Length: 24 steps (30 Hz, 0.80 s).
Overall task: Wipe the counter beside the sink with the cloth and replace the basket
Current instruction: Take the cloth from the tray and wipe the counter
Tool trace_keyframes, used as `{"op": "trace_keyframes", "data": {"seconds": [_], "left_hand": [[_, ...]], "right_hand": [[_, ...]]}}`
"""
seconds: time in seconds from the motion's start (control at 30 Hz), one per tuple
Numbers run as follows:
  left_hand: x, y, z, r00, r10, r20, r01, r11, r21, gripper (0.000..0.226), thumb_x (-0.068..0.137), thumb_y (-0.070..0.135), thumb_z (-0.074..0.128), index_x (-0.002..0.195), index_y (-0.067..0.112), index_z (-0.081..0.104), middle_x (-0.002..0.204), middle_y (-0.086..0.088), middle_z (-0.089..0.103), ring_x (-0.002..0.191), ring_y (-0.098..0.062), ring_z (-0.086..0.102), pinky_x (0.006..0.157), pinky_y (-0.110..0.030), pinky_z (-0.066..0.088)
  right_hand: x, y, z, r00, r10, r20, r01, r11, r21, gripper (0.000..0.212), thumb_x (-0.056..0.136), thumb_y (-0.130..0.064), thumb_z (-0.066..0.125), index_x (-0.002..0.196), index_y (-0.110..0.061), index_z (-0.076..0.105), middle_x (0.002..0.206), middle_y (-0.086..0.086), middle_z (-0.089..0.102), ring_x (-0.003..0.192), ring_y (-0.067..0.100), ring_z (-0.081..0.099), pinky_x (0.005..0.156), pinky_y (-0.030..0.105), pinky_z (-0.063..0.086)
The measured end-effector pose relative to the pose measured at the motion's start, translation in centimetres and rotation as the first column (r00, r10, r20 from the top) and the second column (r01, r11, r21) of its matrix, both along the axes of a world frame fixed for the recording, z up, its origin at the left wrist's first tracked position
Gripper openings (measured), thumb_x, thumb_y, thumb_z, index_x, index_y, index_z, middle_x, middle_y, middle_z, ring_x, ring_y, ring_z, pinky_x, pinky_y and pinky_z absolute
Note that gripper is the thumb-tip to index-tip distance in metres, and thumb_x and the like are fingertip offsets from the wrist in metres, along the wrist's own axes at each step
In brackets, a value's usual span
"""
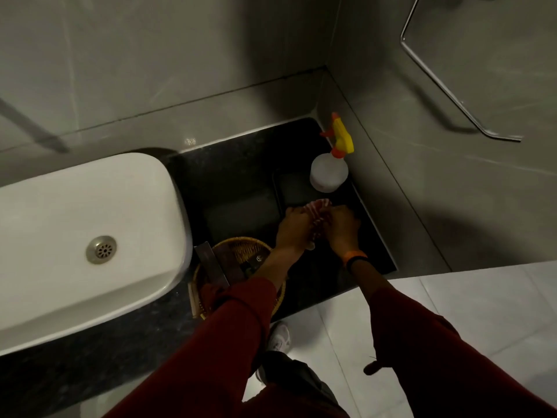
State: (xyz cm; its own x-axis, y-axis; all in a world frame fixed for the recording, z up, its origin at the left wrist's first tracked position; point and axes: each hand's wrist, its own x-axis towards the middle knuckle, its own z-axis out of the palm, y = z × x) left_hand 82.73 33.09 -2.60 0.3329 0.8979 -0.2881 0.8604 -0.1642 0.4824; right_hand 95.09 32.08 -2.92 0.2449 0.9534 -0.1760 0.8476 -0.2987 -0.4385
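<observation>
A red-and-white striped cloth (318, 206) is bunched between both my hands over the dark counter (235, 176) to the right of the white sink (90, 224). My left hand (294, 227) grips its left side and my right hand (342, 226) its right side; most of the cloth is hidden between them. A round woven basket (241, 251) with dark packets in it stands on the counter's front edge, just right of the sink, partly under my left forearm.
A white spray bottle (329, 173) with a yellow and orange trigger stands at the counter's back right, by the grey wall. A metal rail (452, 95) hangs on the right wall. White floor tiles (482, 297) and my shoe (278, 336) lie below.
</observation>
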Motion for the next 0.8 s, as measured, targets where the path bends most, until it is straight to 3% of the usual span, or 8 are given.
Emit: {"op": "trace_keyframes", "data": {"seconds": [0.07, 0.17, 0.23, 0.37, 0.43, 0.5, 0.63, 0.8], "left_hand": [[-0.8, 0.4, 1.3, 0.996, 0.054, 0.065, -0.053, 0.998, -0.021, 0.042, 0.062, 0.003, 0.085, 0.1, 0.0, 0.066, 0.113, -0.02, 0.067, 0.109, -0.04, 0.059, 0.073, -0.039, 0.05], [-3.6, 0.2, 2.9, 0.976, 0.166, 0.14, -0.173, 0.984, 0.045, 0.017, 0.079, 0.001, 0.071, 0.096, 0.002, 0.07, 0.11, -0.016, 0.068, 0.087, -0.025, 0.067, 0.064, -0.023, 0.051], [-6.6, -0.6, 4.3, 0.961, 0.185, 0.206, -0.222, 0.96, 0.169, 0.018, 0.085, 0.003, 0.064, 0.1, 0.01, 0.072, 0.108, -0.011, 0.071, 0.086, -0.019, 0.066, 0.069, -0.013, 0.044], [-13.8, -3.0, 7.7, 0.933, 0.209, 0.292, -0.286, 0.924, 0.252, 0.022, 0.087, 0.007, 0.065, 0.107, 0.013, 0.072, 0.113, -0.009, 0.071, 0.107, -0.025, 0.063, 0.09, -0.031, 0.05], [-18.3, -4.8, 9.5, 0.916, 0.26, 0.306, -0.344, 0.901, 0.264, 0.019, 0.091, 0.017, 0.063, 0.108, 0.018, 0.071, 0.113, -0.005, 0.07, 0.104, -0.021, 0.063, 0.088, -0.026, 0.051], [-22.7, -6.8, 11.2, 0.9, 0.317, 0.301, -0.395, 0.884, 0.251, 0.016, 0.09, 0.026, 0.064, 0.103, 0.02, 0.07, 0.105, -0.002, 0.071, 0.092, -0.018, 0.066, 0.076, -0.014, 0.049], [-33.5, -11.3, 14.4, 0.89, 0.426, 0.166, -0.454, 0.865, 0.215, 0.03, 0.072, 0.007, 0.074, 0.102, 0.009, 0.072, 0.101, -0.01, 0.076, 0.086, -0.027, 0.072, 0.081, -0.032, 0.059], [-48.9, -19.3, 15.0, 0.796, 0.578, 0.179, -0.605, 0.765, 0.22, 0.034, 0.078, 0.008, 0.074, 0.112, 0.01, 0.072, 0.119, -0.008, 0.072, 0.111, -0.025, 0.065, 0.098, -0.024, 0.045]], "right_hand": [[-0.5, -0.2, 1.3, 0.984, -0.009, -0.176, 0.027, 0.994, 0.102, 0.019, 0.093, -0.006, 0.057, 0.087, -0.006, 0.075, 0.094, 0.017, 0.075, 0.093, 0.034, 0.071, 0.081, 0.038, 0.058], [-2.3, -0.8, 4.0, 0.898, 0.047, -0.438, 0.071, 0.966, 0.25, 0.012, 0.088, 0.001, 0.064, 0.085, -0.003, 0.075, 0.088, 0.013, 0.076, 0.086, 0.024, 0.072, 0.077, 0.025, 0.055], [-4.5, -1.1, 5.6, 0.899, 0.11, -0.423, 0.03, 0.95, 0.311, 0.011, 0.084, -0.002, 0.065, 0.086, -0.006, 0.076, 0.087, 0.011, 0.077, 0.084, 0.015, 0.07, 0.077, 0.031, 0.056], [-10.7, -2.1, 7.9, 0.878, 0.156, -0.453, -0.006, 0.949, 0.315, 0.021, 0.081, -0.006, 0.069, 0.101, -0.013, 0.074, 0.103, 0.01, 0.072, 0.097, 0.02, 0.068, 0.089, 0.033, 0.056], [-14.9, -3.0, 9.1, 0.88, 0.171, -0.443, -0.034, 0.953, 0.301, 0.026, 0.079, -0.008, 0.071, 0.103, -0.017, 0.074, 0.108, 0.008, 0.068, 0.098, 0.019, 0.067, 0.09, 0.03, 0.054], [-19.2, -4.1, 10.3, 0.868, 0.199, -0.455, -0.05, 0.947, 0.318, 0.025, 0.077, -0.01, 0.074, 0.1, -0.021, 0.075, 0.106, 0.006, 0.069, 0.094, 0.015, 0.067, 0.09, 0.029, 0.054], [-29.7, -7.7, 11.8, 0.795, 0.299, -0.527, -0.123, 0.932, 0.342, 0.024, 0.074, -0.009, 0.075, 0.093, -0.024, 0.075, 0.101, 0.004, 0.07, 0.093, 0.016, 0.068, 0.088, 0.031, 0.054], [-44.7, -14.1, 11.5, 0.678, 0.382, -0.628, -0.191, 0.917, 0.351, 0.03, 0.075, -0.004, 0.078, 0.09, -0.029, 0.073, 0.1, -0.003, 0.07, 0.096, 0.004, 0.066, 0.089, 0.021, 0.056]]}}
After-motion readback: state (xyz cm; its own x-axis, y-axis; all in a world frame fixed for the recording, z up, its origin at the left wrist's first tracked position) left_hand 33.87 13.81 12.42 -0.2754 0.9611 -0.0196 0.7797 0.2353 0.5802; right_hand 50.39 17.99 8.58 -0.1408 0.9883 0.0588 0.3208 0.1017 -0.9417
